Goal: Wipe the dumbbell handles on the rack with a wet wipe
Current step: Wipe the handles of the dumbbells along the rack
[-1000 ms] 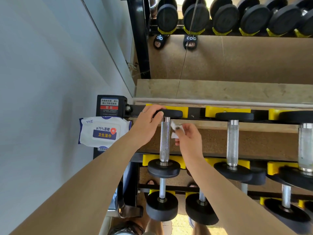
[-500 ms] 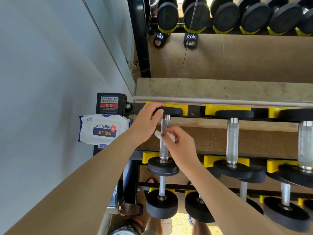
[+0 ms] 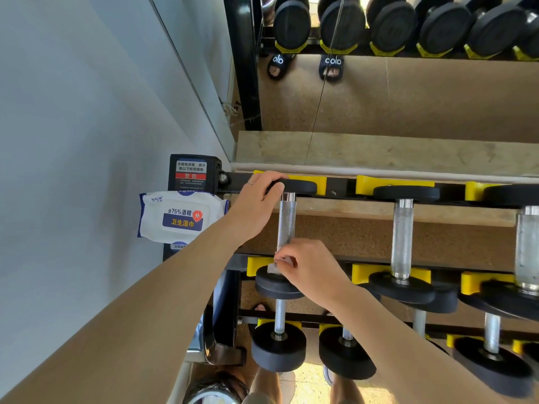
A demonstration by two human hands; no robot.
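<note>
The leftmost dumbbell on the top tier of the rack [image 3: 338,185] has a knurled steel handle [image 3: 286,221] between two black end plates. My left hand [image 3: 256,205] grips its far end plate [image 3: 300,186], fingers curled over the rim. My right hand [image 3: 306,266] pinches a small white wet wipe [image 3: 275,265] around the near end of that handle, just above the near plate [image 3: 277,282]. Most of the wipe is hidden by my fingers.
A white pack of wet wipes [image 3: 182,218] lies on the rack's left end below a black warning label [image 3: 191,173]. More dumbbells [image 3: 404,237] sit to the right and on the lower tier [image 3: 278,345]. A mirror behind reflects the rack. A wall stands at left.
My right hand has slid the wipe down the handle from its far end to its near end. My left hand has stayed on the far plate.
</note>
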